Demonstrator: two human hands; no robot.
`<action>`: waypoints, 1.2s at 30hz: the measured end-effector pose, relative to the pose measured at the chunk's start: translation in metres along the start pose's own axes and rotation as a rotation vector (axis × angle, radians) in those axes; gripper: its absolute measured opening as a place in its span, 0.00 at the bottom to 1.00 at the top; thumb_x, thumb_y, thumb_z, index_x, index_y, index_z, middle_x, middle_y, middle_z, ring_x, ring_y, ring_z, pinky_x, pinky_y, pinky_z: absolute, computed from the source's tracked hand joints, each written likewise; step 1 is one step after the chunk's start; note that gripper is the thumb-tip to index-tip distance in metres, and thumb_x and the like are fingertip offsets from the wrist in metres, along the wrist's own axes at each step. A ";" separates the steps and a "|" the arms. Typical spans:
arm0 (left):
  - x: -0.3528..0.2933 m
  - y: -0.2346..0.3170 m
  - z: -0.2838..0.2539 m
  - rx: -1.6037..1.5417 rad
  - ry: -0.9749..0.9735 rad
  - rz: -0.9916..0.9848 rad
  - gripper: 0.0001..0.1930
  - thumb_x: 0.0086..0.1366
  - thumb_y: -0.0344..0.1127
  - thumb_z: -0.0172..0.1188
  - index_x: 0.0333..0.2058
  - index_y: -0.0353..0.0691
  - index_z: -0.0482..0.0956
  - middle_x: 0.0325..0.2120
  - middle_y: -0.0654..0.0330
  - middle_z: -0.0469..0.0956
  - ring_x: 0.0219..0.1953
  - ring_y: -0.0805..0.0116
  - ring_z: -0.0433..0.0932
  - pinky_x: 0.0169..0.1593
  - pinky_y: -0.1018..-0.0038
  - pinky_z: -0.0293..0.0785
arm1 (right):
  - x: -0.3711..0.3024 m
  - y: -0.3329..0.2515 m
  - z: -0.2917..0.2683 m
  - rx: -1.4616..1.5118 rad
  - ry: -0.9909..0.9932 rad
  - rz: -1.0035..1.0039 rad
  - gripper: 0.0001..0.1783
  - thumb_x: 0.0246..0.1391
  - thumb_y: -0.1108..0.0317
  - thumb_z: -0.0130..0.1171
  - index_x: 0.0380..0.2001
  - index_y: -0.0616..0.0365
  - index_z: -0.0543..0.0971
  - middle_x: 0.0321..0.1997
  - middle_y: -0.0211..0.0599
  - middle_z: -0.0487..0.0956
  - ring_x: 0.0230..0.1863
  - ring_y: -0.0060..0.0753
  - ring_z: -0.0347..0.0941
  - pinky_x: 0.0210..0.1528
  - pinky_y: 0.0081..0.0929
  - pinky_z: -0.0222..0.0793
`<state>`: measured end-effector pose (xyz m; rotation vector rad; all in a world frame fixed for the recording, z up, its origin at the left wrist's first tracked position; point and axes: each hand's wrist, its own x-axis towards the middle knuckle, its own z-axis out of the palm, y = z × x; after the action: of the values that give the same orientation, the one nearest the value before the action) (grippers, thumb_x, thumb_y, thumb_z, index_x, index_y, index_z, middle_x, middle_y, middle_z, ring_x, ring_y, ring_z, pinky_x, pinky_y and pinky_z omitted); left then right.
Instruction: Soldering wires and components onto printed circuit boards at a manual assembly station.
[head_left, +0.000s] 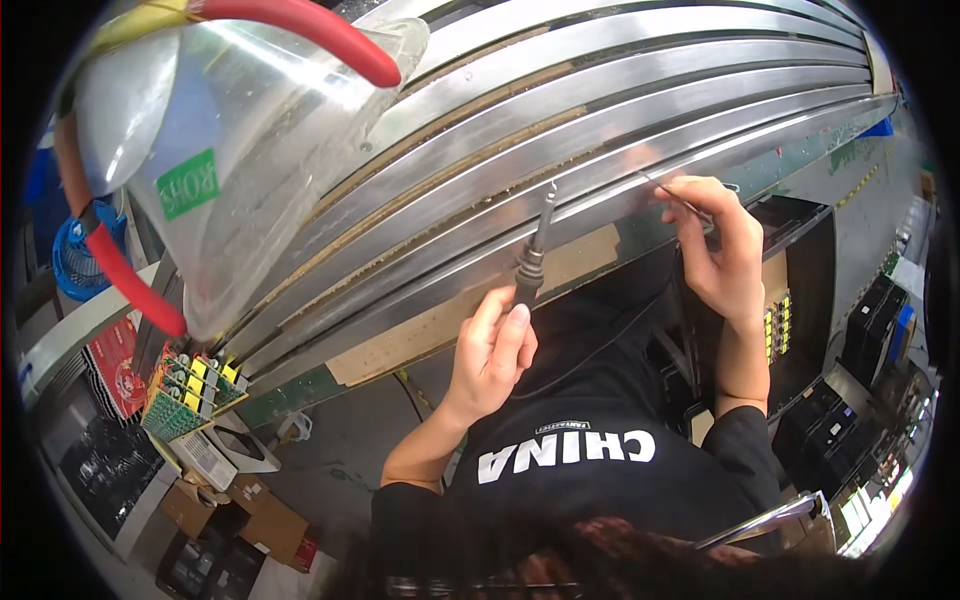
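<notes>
My left hand (pixel 492 350) is closed around the dark handle of a soldering iron (pixel 536 250). The iron points up and away, its bare tip over the metal rails (pixel 590 160) of the bench. To the right, my right hand (pixel 715 235) pinches a thin dark wire (pixel 688 204) between thumb and fingertips. The wire's pale end sticks out to the left, apart from the iron's tip. Both hands are raised at the near edge of the bench. A thin dark cord (pixel 610 345) hangs in front of my black shirt; where its ends go is unclear.
A clear plastic funnel-shaped hood (pixel 270 170) with red tubing (pixel 310 25) looms at upper left. Green circuit boards with yellow parts (pixel 190 395) stand by the bench's left end. Cardboard boxes (pixel 265 525) lie lower left; black cases (pixel 815 430) sit at right. Flat cardboard (pixel 420 345) lines the near edge.
</notes>
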<state>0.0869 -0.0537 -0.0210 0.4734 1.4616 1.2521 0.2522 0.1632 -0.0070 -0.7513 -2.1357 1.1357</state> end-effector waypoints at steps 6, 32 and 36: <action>-0.001 -0.009 -0.004 0.010 0.005 0.036 0.13 0.74 0.32 0.48 0.51 0.30 0.71 0.16 0.66 0.69 0.15 0.79 0.60 0.21 0.82 0.57 | 0.029 -0.002 0.009 -0.175 -0.232 -0.238 0.17 0.47 0.82 0.62 0.43 0.61 0.78 0.35 0.39 0.77 0.25 0.31 0.67 0.30 0.23 0.65; -0.003 -0.016 0.004 0.249 0.128 0.201 0.13 0.69 0.26 0.55 0.50 0.26 0.73 0.23 0.59 0.75 0.18 0.71 0.64 0.24 0.75 0.63 | 0.055 0.007 0.032 -0.280 -0.351 -0.484 0.08 0.48 0.69 0.69 0.33 0.56 0.83 0.29 0.29 0.71 0.23 0.28 0.62 0.28 0.24 0.61; -0.002 -0.015 0.004 0.261 0.132 0.208 0.13 0.69 0.26 0.55 0.50 0.26 0.73 0.24 0.58 0.76 0.18 0.70 0.65 0.25 0.75 0.64 | 0.055 0.007 0.033 -0.280 -0.345 -0.486 0.08 0.48 0.69 0.69 0.33 0.56 0.83 0.29 0.29 0.71 0.23 0.28 0.62 0.28 0.24 0.61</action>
<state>0.0968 -0.0593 -0.0325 0.7443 1.7333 1.2788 0.1932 0.1887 -0.0150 -0.1239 -2.6088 0.7521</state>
